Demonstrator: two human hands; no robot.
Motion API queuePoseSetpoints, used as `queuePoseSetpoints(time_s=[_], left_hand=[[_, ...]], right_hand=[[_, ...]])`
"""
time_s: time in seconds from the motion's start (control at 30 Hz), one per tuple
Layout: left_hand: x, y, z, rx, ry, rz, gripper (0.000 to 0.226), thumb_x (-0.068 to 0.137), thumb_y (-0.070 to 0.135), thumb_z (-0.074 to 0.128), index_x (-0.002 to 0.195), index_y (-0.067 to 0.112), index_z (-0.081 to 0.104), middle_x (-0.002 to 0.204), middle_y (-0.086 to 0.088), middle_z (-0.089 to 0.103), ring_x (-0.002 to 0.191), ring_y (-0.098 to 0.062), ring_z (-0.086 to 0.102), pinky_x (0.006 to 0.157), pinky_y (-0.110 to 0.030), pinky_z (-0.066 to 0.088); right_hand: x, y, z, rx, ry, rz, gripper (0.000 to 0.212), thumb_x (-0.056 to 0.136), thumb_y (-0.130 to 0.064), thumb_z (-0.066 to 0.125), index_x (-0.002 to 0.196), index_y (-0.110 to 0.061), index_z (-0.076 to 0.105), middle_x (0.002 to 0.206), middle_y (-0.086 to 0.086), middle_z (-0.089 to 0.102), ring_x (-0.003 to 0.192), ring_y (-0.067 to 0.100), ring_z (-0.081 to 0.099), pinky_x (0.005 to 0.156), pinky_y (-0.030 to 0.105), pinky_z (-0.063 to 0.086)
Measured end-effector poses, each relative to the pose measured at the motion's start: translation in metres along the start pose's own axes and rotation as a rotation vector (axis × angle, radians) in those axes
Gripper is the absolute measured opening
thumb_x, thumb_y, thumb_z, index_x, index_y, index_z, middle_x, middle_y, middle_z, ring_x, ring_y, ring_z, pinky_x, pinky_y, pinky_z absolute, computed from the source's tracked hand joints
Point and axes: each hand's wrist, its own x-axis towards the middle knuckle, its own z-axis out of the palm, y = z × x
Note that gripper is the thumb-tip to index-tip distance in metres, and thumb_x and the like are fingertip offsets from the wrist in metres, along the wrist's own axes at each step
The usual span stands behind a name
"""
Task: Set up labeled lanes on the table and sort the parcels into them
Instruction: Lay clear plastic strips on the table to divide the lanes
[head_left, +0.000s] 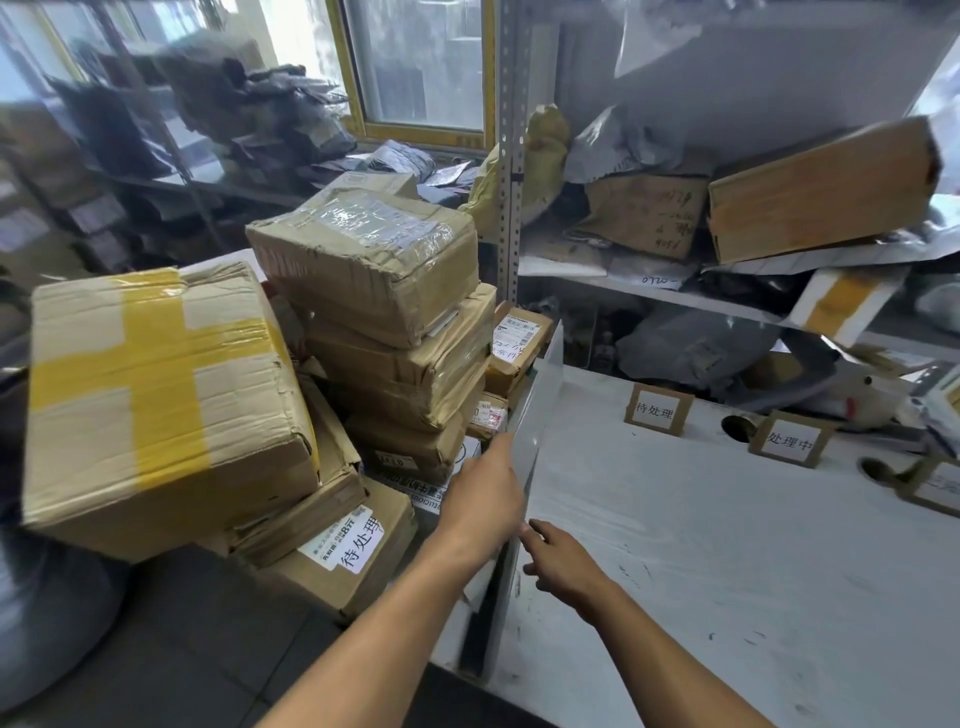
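Mid-frame, left hand (485, 496) meets the tilted white panel (543, 389), fingers hidden, grip unclear; right hand (561, 564) touches its lower edge, fingers straight.

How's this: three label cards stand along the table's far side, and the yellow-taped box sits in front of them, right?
Not quite. The head view shows the three label cards along the far side of the table, but the yellow-taped box sits on the parcel pile left of the table, not in front of them.
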Motion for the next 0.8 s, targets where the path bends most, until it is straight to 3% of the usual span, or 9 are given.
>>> queuePoseSetpoints(time_s=[0.1, 0.2, 0.3, 0.37, 0.43, 0.5, 0.57, 0.63, 0.8], left_hand=[[-0.003, 0.018, -0.009, -0.014, 0.043, 0.078, 0.048, 0.097, 0.01, 0.041, 0.142, 0.026, 0.038, 0.106, -0.014, 0.064, 0.094, -0.034, 0.064, 0.079, -0.043, 0.055], [-0.005, 0.038, -0.011, -0.085, 0.049, 0.135, 0.046, 0.098, 0.012, 0.043, 0.142, 0.024, 0.04, 0.109, -0.011, 0.066, 0.095, -0.032, 0.066, 0.082, -0.047, 0.057], [-0.004, 0.056, 0.0, -0.146, 0.042, 0.156, 0.041, 0.102, 0.014, 0.04, 0.142, 0.022, 0.043, 0.115, -0.007, 0.066, 0.101, -0.026, 0.065, 0.087, -0.044, 0.057], [-0.004, 0.065, 0.015, -0.138, 0.01, 0.145, 0.041, 0.102, 0.013, 0.04, 0.142, 0.021, 0.044, 0.122, -0.008, 0.065, 0.109, -0.027, 0.062, 0.088, -0.034, 0.052], [-0.007, 0.072, 0.035, -0.091, -0.029, 0.142, 0.041, 0.102, 0.013, 0.043, 0.141, 0.023, 0.045, 0.126, -0.008, 0.065, 0.113, -0.025, 0.061, 0.085, -0.032, 0.048], [-0.013, 0.076, 0.056, -0.073, -0.063, 0.133, 0.042, 0.102, 0.014, 0.045, 0.142, 0.025, 0.045, 0.128, -0.006, 0.064, 0.114, -0.023, 0.062, 0.087, -0.032, 0.05], [-0.018, 0.077, 0.075, -0.131, -0.085, 0.103, 0.042, 0.103, 0.016, 0.045, 0.143, 0.028, 0.047, 0.133, -0.001, 0.063, 0.117, -0.021, 0.062, 0.089, -0.028, 0.05], [-0.02, 0.074, 0.094, -0.2, -0.113, 0.061, 0.039, 0.105, 0.021, 0.044, 0.142, 0.03, 0.049, 0.135, 0.002, 0.063, 0.12, -0.018, 0.061, 0.087, -0.021, 0.045], [-0.031, 0.053, 0.144, -0.303, -0.229, -0.047, 0.035, 0.107, 0.03, 0.038, 0.138, 0.032, 0.054, 0.133, 0.005, 0.063, 0.118, -0.012, 0.06, 0.091, -0.018, 0.042]], right_hand=[[-0.002, -0.009, -0.009, -0.043, 0.142, -0.059, 0.054, 0.102, -0.049, 0.035, 0.144, -0.017, 0.046, 0.142, 0.005, 0.054, 0.122, 0.023, 0.055, 0.106, 0.042, 0.043], [-0.006, -0.023, -0.026, 0.082, 0.336, -0.144, 0.044, 0.105, -0.044, 0.03, 0.134, -0.02, 0.052, 0.131, 0.004, 0.06, 0.112, 0.02, 0.057, 0.099, 0.041, 0.046], [-0.011, -0.027, -0.053, 0.245, 0.469, -0.215, 0.045, 0.106, -0.043, 0.028, 0.141, -0.022, 0.046, 0.134, 0.001, 0.055, 0.116, 0.02, 0.056, 0.103, 0.047, 0.046], [-0.015, -0.027, -0.07, 0.334, 0.459, -0.249, 0.044, 0.106, -0.046, 0.028, 0.142, -0.026, 0.043, 0.134, -0.003, 0.053, 0.116, 0.018, 0.056, 0.103, 0.049, 0.047], [-0.02, -0.025, -0.084, 0.418, 0.39, -0.261, 0.033, 0.105, -0.05, 0.028, 0.125, -0.035, 0.05, 0.129, -0.006, 0.057, 0.113, 0.016, 0.059, 0.096, 0.048, 0.052], [-0.026, -0.022, -0.092, 0.495, 0.29, -0.225, 0.033, 0.102, -0.056, 0.028, 0.117, -0.039, 0.053, 0.123, -0.008, 0.059, 0.108, 0.011, 0.06, 0.081, 0.037, 0.055], [-0.03, -0.013, -0.095, 0.539, 0.224, -0.144, 0.045, 0.1, -0.061, 0.029, 0.131, -0.035, 0.05, 0.128, -0.007, 0.054, 0.113, 0.012, 0.056, 0.073, 0.029, 0.052], [-0.032, 0.002, -0.094, 0.58, 0.21, -0.067, 0.056, 0.098, -0.063, 0.031, 0.141, -0.031, 0.045, 0.135, -0.005, 0.051, 0.122, 0.016, 0.051, 0.076, 0.03, 0.051], [-0.034, 0.046, -0.085, 0.612, 0.22, 0.082, 0.044, 0.1, -0.059, 0.035, 0.125, -0.029, 0.056, 0.124, -0.002, 0.061, 0.105, 0.009, 0.061, 0.07, 0.027, 0.052]])
